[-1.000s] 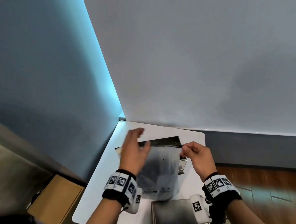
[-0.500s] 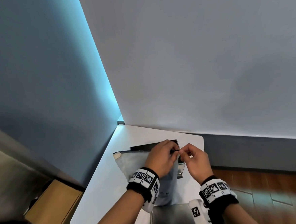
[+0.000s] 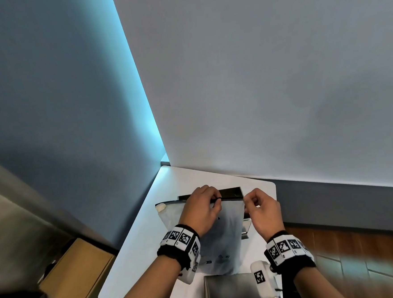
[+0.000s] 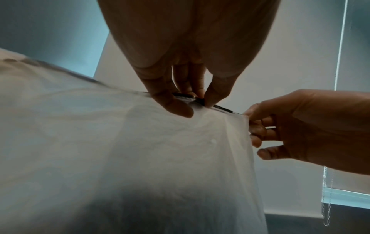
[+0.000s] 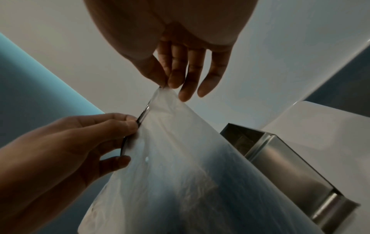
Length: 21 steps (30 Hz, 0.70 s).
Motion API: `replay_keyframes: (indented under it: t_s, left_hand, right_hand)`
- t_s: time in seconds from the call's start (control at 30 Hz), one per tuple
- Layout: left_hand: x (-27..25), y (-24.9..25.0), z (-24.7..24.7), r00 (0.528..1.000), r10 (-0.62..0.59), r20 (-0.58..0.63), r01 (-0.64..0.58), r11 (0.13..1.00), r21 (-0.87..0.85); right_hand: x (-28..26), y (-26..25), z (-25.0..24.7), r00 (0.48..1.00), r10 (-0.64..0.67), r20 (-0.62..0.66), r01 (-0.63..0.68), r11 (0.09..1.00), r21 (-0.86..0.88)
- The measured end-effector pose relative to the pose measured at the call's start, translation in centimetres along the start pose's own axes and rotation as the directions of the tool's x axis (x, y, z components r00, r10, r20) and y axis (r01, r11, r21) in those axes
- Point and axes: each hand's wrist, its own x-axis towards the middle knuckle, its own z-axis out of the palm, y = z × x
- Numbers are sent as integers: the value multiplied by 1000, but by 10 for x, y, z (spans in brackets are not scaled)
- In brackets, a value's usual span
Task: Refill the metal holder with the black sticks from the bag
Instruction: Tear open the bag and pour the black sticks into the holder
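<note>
A frosted zip bag [image 3: 229, 228] stands upright on the white table [image 3: 151, 245]. A dark mass shows through its lower half [image 5: 180, 197]; single black sticks cannot be made out. My left hand [image 4: 200, 101] pinches the black slider [image 4: 197, 99] on the bag's top seal. My right hand [image 5: 167, 86] pinches the bag's top right corner between thumb and forefinger, the other fingers loose. The metal holder [image 5: 280, 152], a shiny rectangular box, stands just behind and right of the bag, mostly hidden by it in the head view [image 3: 246, 229].
The table sits in a corner between two walls. A cardboard box [image 3: 76, 273] is on the floor to the left. A flat grey metal object [image 3: 228, 291] lies at the table's near edge. Wooden floor [image 3: 360, 242] lies to the right.
My left hand came down from above the bag, pinched the top seal next to my right hand, then slid a little left along it. My right hand kept its hold on the corner.
</note>
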Motion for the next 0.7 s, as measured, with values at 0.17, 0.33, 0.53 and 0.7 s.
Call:
replay_keyframes:
  t_s: [0.17,0.33,0.53,0.7]
  left_hand:
    - [0,-4,-5,1000,-11,-6,11,1000,-11]
    - [-2,-7,-8,1000,-1,-4,1,1000,-4]
    - [-2,-3,-6,999,21,29,-21,1000,8]
    - [-4,-4,-8,1000,10,26,-9,1000,-9]
  right_hand:
    - [1,-4,1,1000,6,-14,-6,1000,-2]
    - [3,-13,7,985,-172,16,172,966,-194]
    - [2,-22,35,911,-296,288,408,755,-513]
    - [4,-28,41,893,-324,311,447,713,-540]
